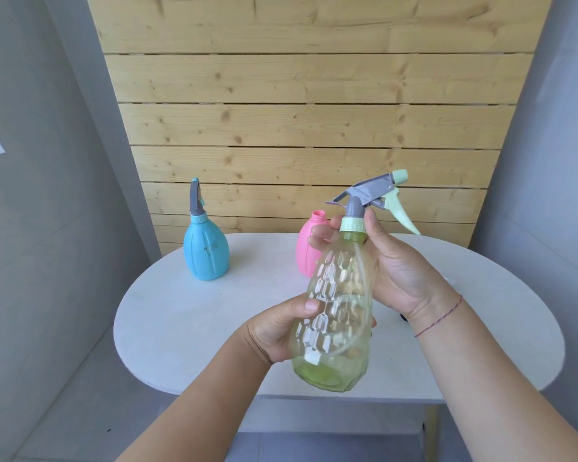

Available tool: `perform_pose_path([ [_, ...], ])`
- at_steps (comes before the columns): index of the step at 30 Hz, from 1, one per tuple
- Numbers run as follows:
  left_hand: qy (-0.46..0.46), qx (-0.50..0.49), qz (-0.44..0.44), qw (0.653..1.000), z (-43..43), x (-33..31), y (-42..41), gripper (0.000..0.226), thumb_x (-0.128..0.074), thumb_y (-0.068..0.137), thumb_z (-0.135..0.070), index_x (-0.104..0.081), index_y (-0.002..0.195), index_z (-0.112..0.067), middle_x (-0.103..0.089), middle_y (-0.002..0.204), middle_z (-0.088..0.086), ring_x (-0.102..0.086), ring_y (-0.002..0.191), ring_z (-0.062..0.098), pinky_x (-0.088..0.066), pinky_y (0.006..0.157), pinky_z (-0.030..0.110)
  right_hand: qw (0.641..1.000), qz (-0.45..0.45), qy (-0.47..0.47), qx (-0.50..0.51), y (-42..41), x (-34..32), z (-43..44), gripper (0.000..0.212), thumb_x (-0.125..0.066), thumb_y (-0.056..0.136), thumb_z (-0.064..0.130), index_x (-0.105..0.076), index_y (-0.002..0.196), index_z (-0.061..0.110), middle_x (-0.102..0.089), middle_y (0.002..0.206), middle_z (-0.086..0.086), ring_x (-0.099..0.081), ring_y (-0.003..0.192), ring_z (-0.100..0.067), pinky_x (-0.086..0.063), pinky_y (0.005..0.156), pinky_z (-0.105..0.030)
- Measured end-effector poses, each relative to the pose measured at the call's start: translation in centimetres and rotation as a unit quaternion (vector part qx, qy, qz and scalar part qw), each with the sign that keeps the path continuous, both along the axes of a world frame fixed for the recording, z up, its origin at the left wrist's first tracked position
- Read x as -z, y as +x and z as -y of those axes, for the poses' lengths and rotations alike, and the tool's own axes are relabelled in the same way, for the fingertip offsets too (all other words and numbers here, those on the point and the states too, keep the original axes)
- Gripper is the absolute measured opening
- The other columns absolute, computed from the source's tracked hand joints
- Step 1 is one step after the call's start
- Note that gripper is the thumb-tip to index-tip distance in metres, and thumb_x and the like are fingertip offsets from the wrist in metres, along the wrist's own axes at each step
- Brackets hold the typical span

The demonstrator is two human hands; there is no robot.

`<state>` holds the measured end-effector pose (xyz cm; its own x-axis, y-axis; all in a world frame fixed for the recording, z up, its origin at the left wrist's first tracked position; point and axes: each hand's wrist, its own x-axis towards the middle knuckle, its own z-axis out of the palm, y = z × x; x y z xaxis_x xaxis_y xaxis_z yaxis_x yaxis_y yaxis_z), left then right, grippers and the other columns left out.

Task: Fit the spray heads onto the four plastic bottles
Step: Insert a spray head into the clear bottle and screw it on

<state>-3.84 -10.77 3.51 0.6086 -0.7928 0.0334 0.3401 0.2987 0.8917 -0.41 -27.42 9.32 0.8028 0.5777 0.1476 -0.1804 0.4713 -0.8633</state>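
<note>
I hold a clear green bottle (334, 315) tilted above the white table. My left hand (277, 328) grips its lower body. My right hand (391, 265) has its fingers around the bottle's neck, at the pale green collar of a grey and green spray head (371, 198) that sits on the neck, its tube running down inside. A blue bottle (206, 251) with a grey spray head on top stands at the back left. A pink bottle (306, 248) with an open neck stands behind the green one, partly hidden.
The round white table (187, 315) stands against a wooden slat panel (307, 105), with grey walls on both sides. A small dark object (403, 317) peeks out under my right wrist.
</note>
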Motion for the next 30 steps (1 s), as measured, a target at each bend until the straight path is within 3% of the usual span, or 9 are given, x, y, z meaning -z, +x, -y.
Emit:
perform_pose_path([
  [7,0.000,-0.040,-0.005,0.999,0.6,-0.2,-0.1,0.062,-0.081,0.064,-0.045,-0.067,0.116,-0.015,-0.072,0.109,0.006,-0.068,0.100,0.020,-0.052,0.094,0.035,0.999,-0.010,0.010,0.029,0.5,0.2,-0.1,0.039,-0.054,0.082,0.049,-0.066,0.102,0.018,-0.071,0.114,-0.006,-0.062,0.117,-0.021,-0.047,0.098,-0.042],
  [10,0.065,-0.115,0.018,0.991,0.5,-0.2,0.3,0.071,-0.084,0.060,-0.041,-0.061,0.120,-0.011,-0.067,0.106,0.009,-0.066,0.096,0.023,-0.052,0.090,0.036,0.992,0.009,-0.059,0.110,0.5,0.1,0.0,0.042,-0.060,0.077,0.047,-0.066,0.104,0.017,-0.074,0.105,-0.007,-0.068,0.103,-0.020,-0.054,0.086,-0.039],
  [16,0.187,-0.288,0.083,0.936,1.9,-0.2,0.6,0.049,-0.082,0.061,-0.028,-0.065,0.107,-0.025,-0.069,0.087,-0.009,-0.066,0.083,0.010,-0.052,0.072,0.021,0.932,0.013,-0.185,0.312,0.2,0.7,-1.0,0.041,-0.070,0.068,0.053,-0.074,0.085,0.015,-0.075,0.105,-0.012,-0.068,0.094,-0.022,-0.050,0.095,-0.040],
  [18,0.263,-0.383,0.133,0.875,2.6,0.1,0.5,0.059,-0.086,0.057,-0.033,-0.061,0.110,-0.034,-0.069,0.088,-0.017,-0.064,0.087,0.004,-0.050,0.070,0.017,0.919,0.003,-0.172,0.354,0.2,1.0,-1.2,0.024,-0.072,0.076,0.040,-0.072,0.079,0.016,-0.075,0.098,-0.014,-0.067,0.085,-0.019,-0.050,0.088,-0.037],
  [22,0.482,-0.542,0.307,0.615,4.1,1.2,0.1,0.083,-0.078,0.058,-0.045,-0.043,0.132,-0.029,-0.056,0.113,-0.005,-0.049,0.106,0.019,-0.043,0.084,0.032,0.904,0.012,-0.142,0.403,0.4,2.1,-1.7,0.013,-0.073,0.079,0.029,-0.069,0.074,0.018,-0.071,0.080,-0.002,-0.066,0.074,-0.011,-0.049,0.075,-0.026],
  [24,0.520,-0.565,0.342,0.541,4.7,1.4,-0.1,0.083,-0.076,0.061,-0.046,-0.041,0.133,-0.024,-0.054,0.115,-0.001,-0.047,0.108,0.024,-0.040,0.086,0.035,0.899,0.020,-0.137,0.416,0.2,2.4,-2.1,0.022,-0.072,0.080,0.030,-0.070,0.082,0.008,-0.071,0.087,-0.013,-0.065,0.079,-0.017,-0.051,0.079,-0.034],
  [27,0.507,-0.566,0.350,0.548,5.2,1.5,0.0,0.087,-0.079,0.061,-0.049,-0.040,0.134,-0.021,-0.051,0.118,0.000,-0.045,0.111,0.025,-0.040,0.090,0.036,0.894,0.049,-0.125,0.427,-0.1,2.3,-2.2,0.024,-0.073,0.079,0.032,-0.072,0.083,0.009,-0.073,0.097,-0.021,-0.068,0.084,-0.026,-0.053,0.088,-0.046],
  [29,0.471,-0.531,0.340,0.617,4.9,1.2,0.3,0.091,-0.080,0.060,-0.053,-0.039,0.135,-0.023,-0.048,0.121,-0.002,-0.042,0.115,0.019,-0.039,0.095,0.035,0.895,0.067,-0.129,0.423,0.0,2.0,-1.6,0.014,-0.075,0.077,0.032,-0.073,0.075,0.018,-0.074,0.094,-0.018,-0.070,0.090,-0.035,-0.053,0.089,-0.049],
  [30,0.431,-0.496,0.319,0.683,4.3,0.8,0.4,0.089,-0.081,0.060,-0.053,-0.040,0.134,-0.025,-0.048,0.122,-0.004,-0.043,0.116,0.016,-0.039,0.097,0.035,0.900,0.071,-0.126,0.410,0.1,1.8,-1.1,0.013,-0.076,0.076,0.032,-0.073,0.076,0.019,-0.074,0.093,-0.019,-0.070,0.093,-0.037,-0.054,0.090,-0.051],
])
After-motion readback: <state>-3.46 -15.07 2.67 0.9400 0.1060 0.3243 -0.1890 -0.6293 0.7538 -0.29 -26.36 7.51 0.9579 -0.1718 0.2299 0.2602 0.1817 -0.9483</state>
